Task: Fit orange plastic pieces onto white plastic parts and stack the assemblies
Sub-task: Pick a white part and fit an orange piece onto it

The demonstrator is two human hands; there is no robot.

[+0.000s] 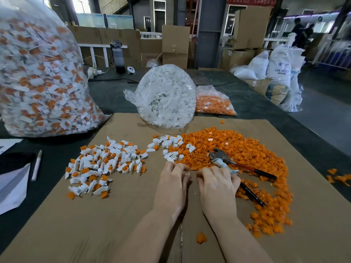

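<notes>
head view. orange pieces (237, 149): heaped on cardboard-covered surface (95, 224), right of centre; likely light, stiff, small; best pinched at edges. white parts (169, 147): beside heap. assemblies (102, 164): piled left. left hand (173, 184), right hand (216, 184): knuckles up, close together, fingers curled under; held item hidden, cannot tell.

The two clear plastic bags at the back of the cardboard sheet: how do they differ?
The clear plastic bag of white parts is taller, rounder, gaping open; the clear plastic bag of orange pieces to its right is smaller and lies low and slumped. One holds mostly white, the other mostly orange. Both are transparent and rest on the dark table.
</notes>
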